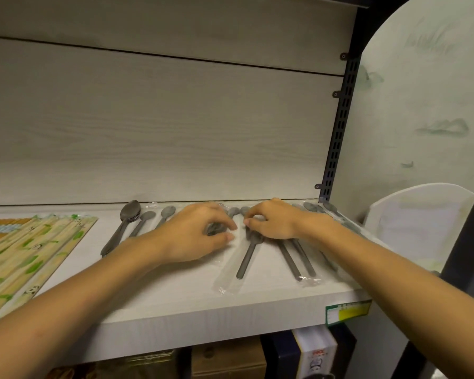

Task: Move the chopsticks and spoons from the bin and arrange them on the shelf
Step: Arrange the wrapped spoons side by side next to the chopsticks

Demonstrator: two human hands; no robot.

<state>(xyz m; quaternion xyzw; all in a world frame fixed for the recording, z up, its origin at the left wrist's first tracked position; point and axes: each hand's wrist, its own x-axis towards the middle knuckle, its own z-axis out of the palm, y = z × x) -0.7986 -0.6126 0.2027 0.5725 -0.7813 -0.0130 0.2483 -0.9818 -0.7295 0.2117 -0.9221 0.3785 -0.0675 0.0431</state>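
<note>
Both hands squaring up wrapped spoons on the shelf [175, 305]

Chopstick packs [25, 250] fill the left (too many to count). Left hand [200, 231] and right hand [274, 220], fingers curled, pinch a wrapped spoon [248, 255] mid-row; approx. 10 spoons visible. Keep handles parallel w/ even gaps; slide by wrappers.

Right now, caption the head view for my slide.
Both hands arrange wrapped grey spoons on the white shelf, wrapped chopsticks alongside.
</note>
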